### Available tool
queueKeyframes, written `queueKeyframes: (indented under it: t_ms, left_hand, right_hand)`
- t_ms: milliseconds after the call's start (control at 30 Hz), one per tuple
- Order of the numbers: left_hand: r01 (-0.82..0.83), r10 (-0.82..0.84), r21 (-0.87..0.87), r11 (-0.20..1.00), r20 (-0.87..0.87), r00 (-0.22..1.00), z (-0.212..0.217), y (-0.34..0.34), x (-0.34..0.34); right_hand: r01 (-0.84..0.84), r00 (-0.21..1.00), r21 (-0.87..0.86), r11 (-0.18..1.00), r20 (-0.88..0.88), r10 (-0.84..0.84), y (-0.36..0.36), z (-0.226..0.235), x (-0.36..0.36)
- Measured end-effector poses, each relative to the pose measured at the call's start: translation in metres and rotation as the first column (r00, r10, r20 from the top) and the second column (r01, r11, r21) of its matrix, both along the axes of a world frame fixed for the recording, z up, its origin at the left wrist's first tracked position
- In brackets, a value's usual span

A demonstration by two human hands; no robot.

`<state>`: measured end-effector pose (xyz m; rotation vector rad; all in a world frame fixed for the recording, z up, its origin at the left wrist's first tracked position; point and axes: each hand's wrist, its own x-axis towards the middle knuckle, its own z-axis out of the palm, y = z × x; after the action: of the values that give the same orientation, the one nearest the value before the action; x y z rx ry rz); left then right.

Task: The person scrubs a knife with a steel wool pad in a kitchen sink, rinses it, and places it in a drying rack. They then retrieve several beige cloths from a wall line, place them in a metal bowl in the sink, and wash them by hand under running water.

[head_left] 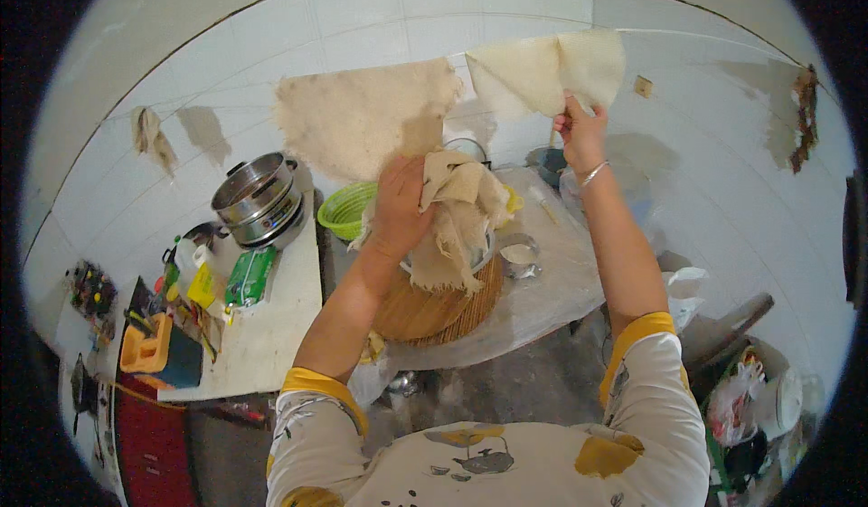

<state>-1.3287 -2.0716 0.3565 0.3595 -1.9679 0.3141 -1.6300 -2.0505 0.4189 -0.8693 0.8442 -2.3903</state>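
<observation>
My left hand is closed on a crumpled beige cloth, bunched up with its frayed end hanging down. Below the cloth, the rim of a pale basin shows in part, above a round wooden board. With my right arm stretched forward, my right hand pinches the lower edge of a pale yellowish mesh cloth that hangs from a line along the tiled wall. Left of it, a larger beige cloth with frayed edges hangs on the same line.
A bright green basket stands left of the cloth bundle. Farther left are a steel steamer pot, a green packet and an orange-topped utensil holder on a white counter. A small metal tin sits on the plastic-covered table.
</observation>
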Motion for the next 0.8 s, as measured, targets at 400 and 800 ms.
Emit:
queueKeyframes:
  t_ms: [400,800]
  left_hand:
    - [-0.156,0.155,0.006,0.988,0.093,0.984,-0.007,0.041,-0.005]
    - [0.443,0.174,0.745,0.499,-0.587,0.791,0.046,0.029,0.058]
  right_hand:
    - [-0.137,0.984,0.182,0.974,-0.086,0.155,-0.004,-0.034,-0.014]
    - [0.176,0.904,0.363,0.915,-0.428,-0.004,0.054,-0.070,-0.026]
